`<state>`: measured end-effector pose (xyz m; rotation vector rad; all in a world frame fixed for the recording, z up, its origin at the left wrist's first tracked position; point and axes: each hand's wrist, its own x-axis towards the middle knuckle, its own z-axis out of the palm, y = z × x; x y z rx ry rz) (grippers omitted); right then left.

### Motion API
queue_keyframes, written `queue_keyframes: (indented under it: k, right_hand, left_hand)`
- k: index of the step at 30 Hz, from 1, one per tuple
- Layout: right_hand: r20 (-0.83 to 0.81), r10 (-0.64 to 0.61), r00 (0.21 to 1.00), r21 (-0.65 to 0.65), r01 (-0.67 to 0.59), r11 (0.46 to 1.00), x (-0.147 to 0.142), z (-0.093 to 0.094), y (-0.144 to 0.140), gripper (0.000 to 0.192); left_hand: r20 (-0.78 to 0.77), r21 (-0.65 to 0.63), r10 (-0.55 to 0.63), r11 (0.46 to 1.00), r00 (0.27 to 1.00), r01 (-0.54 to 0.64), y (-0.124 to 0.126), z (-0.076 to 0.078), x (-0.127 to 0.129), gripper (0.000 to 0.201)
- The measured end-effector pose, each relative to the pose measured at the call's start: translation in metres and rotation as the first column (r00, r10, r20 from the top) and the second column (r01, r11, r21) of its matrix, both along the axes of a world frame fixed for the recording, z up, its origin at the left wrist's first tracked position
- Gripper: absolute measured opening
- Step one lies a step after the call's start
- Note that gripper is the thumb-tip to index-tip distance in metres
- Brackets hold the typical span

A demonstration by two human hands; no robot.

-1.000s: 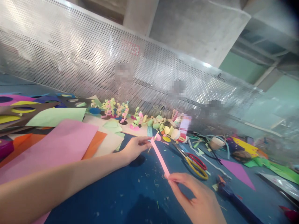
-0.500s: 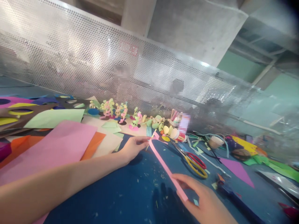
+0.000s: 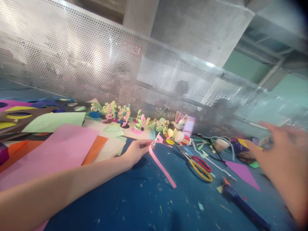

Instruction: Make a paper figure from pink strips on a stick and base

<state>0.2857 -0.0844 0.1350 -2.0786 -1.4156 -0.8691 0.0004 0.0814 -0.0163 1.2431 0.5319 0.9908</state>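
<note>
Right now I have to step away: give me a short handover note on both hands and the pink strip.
Left hand: pinching the top end of the pink paper strip, a thin stick beside the grip.
Right hand: open, holding nothing, raised at the right, blurred.
Strip: hangs from the left hand, its lower end resting on the blue table.
Nearby: scissors just right of the strip, pink sheet at left, small paper figures along the mesh screen.
Done: strip cut, held at one end.
Left: lower end free.
</note>
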Motion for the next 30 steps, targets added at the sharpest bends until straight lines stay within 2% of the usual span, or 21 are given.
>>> queue_keyframes:
  k: [1, 2, 3, 4, 5, 6, 7, 9, 11, 13, 17, 21, 25, 30]
  right_hand:
    - [-0.087, -0.094, 0.992, -0.010, 0.093, 0.996, -0.019, -0.001, 0.008, 0.042]
    - [-0.207, -0.078, 0.975, -0.112, 0.056, 0.992, -0.038, -0.005, 0.017, 0.048]
    - [-0.346, -0.031, 0.938, -0.200, -0.041, 0.979, -0.057, -0.012, 0.026, 0.056]
    - [-0.479, 0.057, 0.876, -0.245, -0.195, 0.950, -0.074, -0.022, 0.034, 0.057]
    - [-0.609, 0.170, 0.775, -0.233, -0.380, 0.895, -0.089, -0.033, 0.042, 0.052]
    - [-0.684, 0.280, 0.673, -0.209, -0.549, 0.809, -0.103, -0.045, 0.049, 0.043]
    - [-0.736, 0.329, 0.592, -0.194, -0.649, 0.735, -0.116, -0.056, 0.054, 0.038]
    - [-0.814, 0.348, 0.465, -0.126, -0.726, 0.676, -0.137, -0.073, 0.063, 0.038]
    - [-0.856, 0.337, 0.393, -0.096, -0.761, 0.642, -0.151, -0.085, 0.068, 0.038]
    - [-0.844, 0.363, 0.395, -0.073, -0.755, 0.652, -0.158, -0.092, 0.073, 0.037]
    - [-0.734, 0.480, 0.481, -0.015, -0.717, 0.696, -0.158, -0.101, 0.081, 0.029]
    - [-0.655, 0.555, 0.513, -0.004, -0.736, 0.676, -0.154, -0.102, 0.081, 0.020]
    - [-0.693, 0.517, 0.502, -0.056, -0.752, 0.656, -0.150, -0.094, 0.074, 0.018]
    - [-0.718, 0.439, 0.540, -0.185, -0.756, 0.629, -0.138, -0.085, 0.069, 0.018]
  left_hand:
    - [0.000, 0.008, 0.003, 1.000, 1.000, -0.003, 0.000, -0.001, 0.000, 0.040]
    - [-0.001, 0.014, 0.008, 1.000, 1.000, -0.008, 0.000, -0.001, 0.000, 0.040]
    - [-0.002, 0.017, 0.007, 1.000, 1.000, -0.007, 0.000, -0.001, 0.000, 0.040]
    - [0.000, 0.017, 0.003, 1.000, 1.000, -0.003, 0.000, -0.001, 0.000, 0.040]
    - [0.003, 0.019, -0.003, 1.000, 1.000, 0.003, 0.000, -0.001, 0.000, 0.039]
    - [0.005, 0.024, -0.008, 1.000, 1.000, 0.007, 0.000, -0.001, 0.000, 0.038]
    - [0.007, 0.035, -0.009, 0.999, 1.000, 0.009, -0.001, 0.000, -0.001, 0.038]
    - [0.003, 0.061, -0.011, 0.998, 1.000, 0.011, -0.001, 0.001, -0.002, 0.037]
    - [-0.007, 0.082, -0.011, 0.997, 1.000, 0.012, 0.000, 0.001, -0.003, 0.038]
    - [-0.013, 0.087, -0.016, 0.996, 1.000, 0.017, 0.000, 0.000, -0.004, 0.038]
    - [0.006, 0.086, -0.043, 0.995, 0.999, 0.043, 0.000, 0.001, -0.005, 0.040]
    - [0.022, 0.082, -0.065, 0.995, 0.998, 0.063, -0.002, 0.003, -0.005, 0.044]
    - [-0.005, 0.093, -0.011, 0.996, 1.000, 0.011, -0.003, 0.004, -0.006, 0.047]
    - [-0.050, 0.118, 0.031, 0.993, 0.998, -0.025, -0.001, 0.002, -0.006, 0.044]
